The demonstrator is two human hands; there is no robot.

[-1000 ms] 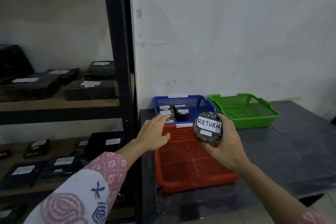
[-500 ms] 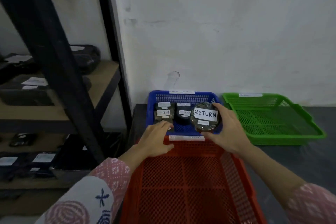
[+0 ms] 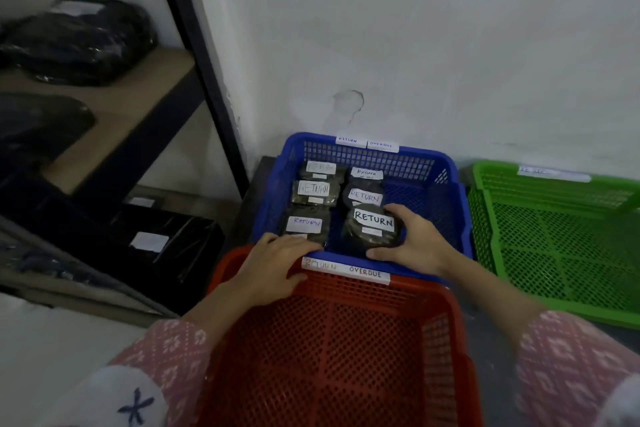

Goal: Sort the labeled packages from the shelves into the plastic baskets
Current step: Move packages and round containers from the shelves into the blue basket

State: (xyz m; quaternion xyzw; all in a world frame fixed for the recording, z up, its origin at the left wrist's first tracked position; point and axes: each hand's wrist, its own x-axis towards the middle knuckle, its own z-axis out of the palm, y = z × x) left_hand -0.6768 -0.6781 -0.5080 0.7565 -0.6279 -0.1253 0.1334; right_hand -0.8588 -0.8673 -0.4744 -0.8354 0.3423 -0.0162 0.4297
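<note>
Since the prior frame, round black "RETURN"-labelled package [image 3: 372, 227] was lowered into blue plastic basket [image 3: 446, 184], near-right of five others, gripped by right hand [image 3: 414, 241]. Left hand [image 3: 273, 265] rested flat, open, on red plastic basket [image 3: 440, 291]. Release judged best once seated flat.

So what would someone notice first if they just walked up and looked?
Probably the round package with RETURN in big letters, gripped by the right hand inside the blue basket. Next, the red basket in front, where the left hand rests on its rim, and the green basket at the right.
</note>
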